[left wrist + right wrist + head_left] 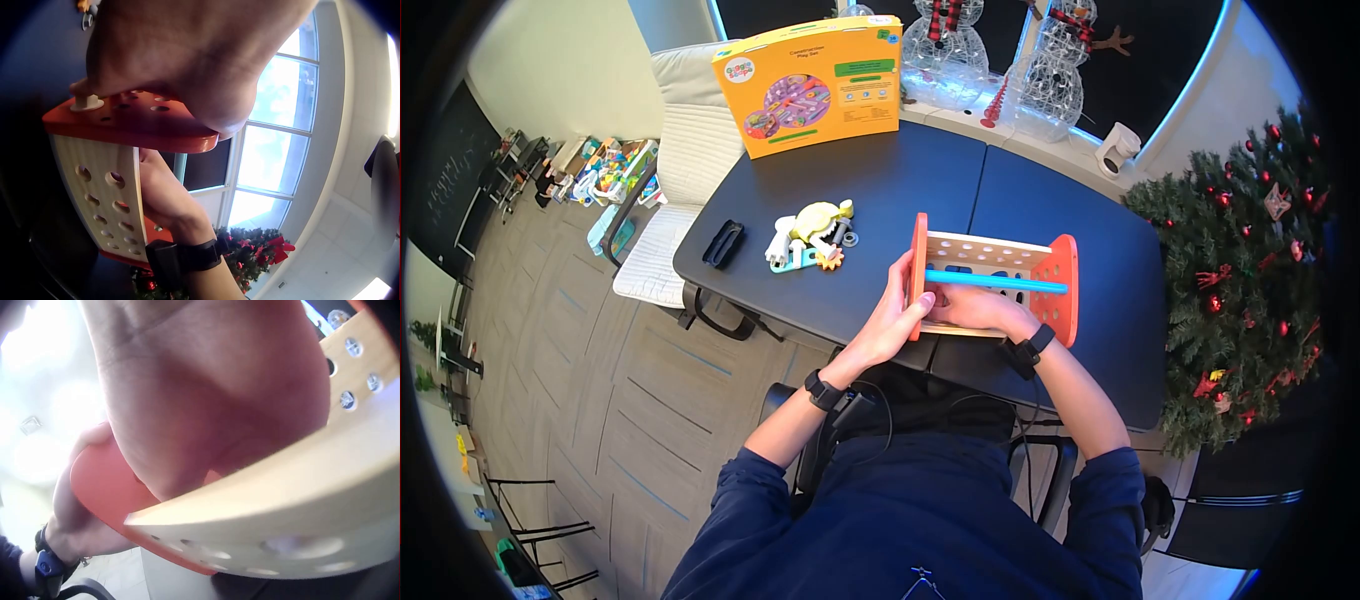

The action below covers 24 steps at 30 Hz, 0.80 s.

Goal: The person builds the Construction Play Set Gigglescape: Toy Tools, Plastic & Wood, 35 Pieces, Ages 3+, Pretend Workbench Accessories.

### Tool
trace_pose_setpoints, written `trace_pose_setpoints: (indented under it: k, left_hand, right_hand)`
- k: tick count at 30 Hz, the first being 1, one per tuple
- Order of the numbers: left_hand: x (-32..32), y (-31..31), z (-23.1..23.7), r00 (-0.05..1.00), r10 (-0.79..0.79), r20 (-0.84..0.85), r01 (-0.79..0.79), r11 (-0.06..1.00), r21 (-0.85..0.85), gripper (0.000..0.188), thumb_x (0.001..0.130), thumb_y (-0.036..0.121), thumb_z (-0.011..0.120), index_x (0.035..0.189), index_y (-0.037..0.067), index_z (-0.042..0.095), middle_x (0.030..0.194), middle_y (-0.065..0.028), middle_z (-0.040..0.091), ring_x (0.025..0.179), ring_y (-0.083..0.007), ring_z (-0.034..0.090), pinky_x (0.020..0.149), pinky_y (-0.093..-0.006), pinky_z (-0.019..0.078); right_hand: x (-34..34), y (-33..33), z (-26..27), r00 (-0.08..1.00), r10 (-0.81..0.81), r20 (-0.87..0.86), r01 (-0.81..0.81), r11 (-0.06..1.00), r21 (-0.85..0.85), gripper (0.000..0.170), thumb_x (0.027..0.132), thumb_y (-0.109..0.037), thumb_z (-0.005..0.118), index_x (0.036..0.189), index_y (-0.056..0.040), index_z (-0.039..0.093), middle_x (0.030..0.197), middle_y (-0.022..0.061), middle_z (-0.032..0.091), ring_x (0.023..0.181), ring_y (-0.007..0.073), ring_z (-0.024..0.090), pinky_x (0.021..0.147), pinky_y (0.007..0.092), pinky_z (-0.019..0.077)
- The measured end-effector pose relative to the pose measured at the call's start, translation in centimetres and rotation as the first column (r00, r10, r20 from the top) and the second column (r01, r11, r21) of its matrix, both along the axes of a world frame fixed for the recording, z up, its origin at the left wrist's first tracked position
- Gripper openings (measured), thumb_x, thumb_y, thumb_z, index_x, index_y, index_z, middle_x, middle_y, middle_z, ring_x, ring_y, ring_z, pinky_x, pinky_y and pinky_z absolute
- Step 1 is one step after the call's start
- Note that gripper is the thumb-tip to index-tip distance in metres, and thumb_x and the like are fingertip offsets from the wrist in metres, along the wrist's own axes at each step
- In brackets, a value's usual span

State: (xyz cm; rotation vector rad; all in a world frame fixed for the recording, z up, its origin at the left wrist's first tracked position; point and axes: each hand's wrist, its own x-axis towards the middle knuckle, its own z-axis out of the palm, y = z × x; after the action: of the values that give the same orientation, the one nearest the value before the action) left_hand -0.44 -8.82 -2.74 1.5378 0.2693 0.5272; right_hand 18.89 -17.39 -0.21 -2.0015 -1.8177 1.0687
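A wooden box frame with holes has orange end panels [1064, 290] and a blue rod [1000, 281] spanning them. My left hand [890, 318] grips the left orange panel [150, 128] from outside, its thumb over the near edge. In the left wrist view, a finger of the left hand [169, 56] touches a cream peg [87, 103] in one of that panel's holes. My right hand [985, 308] reaches inside the frame, beneath the rod, close to the same panel. In the right wrist view the right hand [219, 394] covers its own fingers; whatever they touch is hidden.
Toy pieces [812, 232] lie in a pile left of the frame, beside a black case [723, 244]. A yellow box [815, 95] stands at the table's [750, 300] back left. A decorated tree [1230, 270] is at the right, a white chair [655, 250] at the left.
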Motion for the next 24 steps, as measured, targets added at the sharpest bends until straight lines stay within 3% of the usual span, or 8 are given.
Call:
trace_pose_setpoints:
  k: [1,4,7,10,13,16,19,24]
  left_hand:
    - [0.0,0.0,0.1,1.000,-0.002,-0.004,0.002,1.000,0.001,0.086,0.109,0.033,0.059,0.170,0.000,0.009,0.172,-0.0256,0.027,0.165,-0.0347,0.024,0.133,-0.0480,0.0243]
    - [0.0,0.0,-0.1,1.000,0.004,0.003,-0.004,1.000,0.020,0.086,0.109,0.034,0.059,0.170,-0.001,0.009,0.172,-0.0259,0.027,0.165,-0.0349,0.024,0.133,-0.0480,0.0241]
    - [0.0,0.0,-0.1,1.000,0.002,0.003,-0.002,1.000,0.013,0.087,0.109,0.035,0.059,0.170,-0.001,0.009,0.172,-0.0264,0.027,0.165,-0.0353,0.024,0.133,-0.0481,0.0237]
    - [-0.1,0.0,0.2,1.000,-0.007,-0.004,0.007,1.000,0.019,0.088,0.109,0.037,0.059,0.170,-0.001,0.009,0.172,-0.0272,0.026,0.165,-0.0358,0.023,0.133,-0.0483,0.0232]
    - [-0.1,0.0,0.2,1.000,-0.002,-0.003,0.002,1.000,0.018,0.089,0.109,0.039,0.059,0.170,-0.001,0.008,0.173,-0.0281,0.024,0.165,-0.0363,0.022,0.133,-0.0486,0.0227]
    - [0.0,0.0,0.0,1.000,-0.015,0.001,0.015,1.000,-0.014,0.091,0.109,0.041,0.059,0.170,-0.001,0.007,0.173,-0.0287,0.023,0.166,-0.0366,0.021,0.133,-0.0491,0.0223]
    - [-0.1,0.1,-0.1,1.000,-0.011,-0.005,0.012,1.000,0.017,0.091,0.109,0.042,0.059,0.170,-0.001,0.007,0.173,-0.0289,0.023,0.166,-0.0368,0.020,0.133,-0.0494,0.0221]
    - [-0.1,0.1,0.0,1.000,-0.013,0.001,0.013,1.000,0.012,0.090,0.109,0.040,0.058,0.170,-0.001,0.007,0.173,-0.0284,0.023,0.166,-0.0367,0.021,0.133,-0.0494,0.0221]
  right_hand:
    - [-0.3,0.0,0.6,1.000,0.013,0.016,-0.012,0.999,-0.038,0.045,0.111,-0.026,0.059,0.152,-0.0089,0.056,0.143,0.0206,0.068,0.137,0.0367,0.062,0.115,0.0480,0.0485]
    - [0.2,-0.2,-2.3,1.000,-0.021,-0.009,0.023,0.974,0.224,0.031,0.104,-0.022,0.066,0.128,-0.0028,0.071,0.120,0.0205,0.076,0.116,0.0378,0.071,0.102,0.0503,0.0538]
    - [0.3,-0.1,-2.6,1.000,-0.020,-0.022,0.025,0.959,0.282,0.031,0.104,-0.021,0.066,0.128,-0.0025,0.071,0.121,0.0211,0.075,0.116,0.0380,0.070,0.102,0.0503,0.0538]
    - [-0.4,-0.4,-0.4,0.999,-0.046,0.003,0.045,0.981,0.187,0.032,0.104,-0.022,0.065,0.129,-0.0028,0.071,0.122,0.0216,0.075,0.117,0.0381,0.070,0.103,0.0500,0.0537]
    - [0.3,0.3,-1.4,0.998,0.043,0.042,-0.045,0.998,0.051,0.047,0.107,-0.024,0.064,0.150,-0.0073,0.056,0.140,0.0212,0.069,0.134,0.0380,0.063,0.113,0.0482,0.0498]
    - [0.5,-0.1,-2.0,0.998,0.051,-0.022,-0.047,0.989,0.144,0.048,0.105,-0.023,0.066,0.148,-0.0064,0.056,0.138,0.0214,0.069,0.133,0.0380,0.064,0.112,0.0483,0.0500]
    - [0.5,-0.2,-2.6,1.000,0.001,-0.001,0.000,0.979,0.202,0.031,0.105,-0.024,0.065,0.126,-0.0023,0.070,0.119,0.0210,0.075,0.113,0.0382,0.071,0.099,0.0499,0.0539]
    - [0.2,-0.4,-2.3,1.000,-0.005,0.015,0.001,0.967,0.253,0.033,0.106,-0.025,0.063,0.130,-0.0041,0.070,0.124,0.0202,0.075,0.119,0.0386,0.070,0.103,0.0501,0.0533]
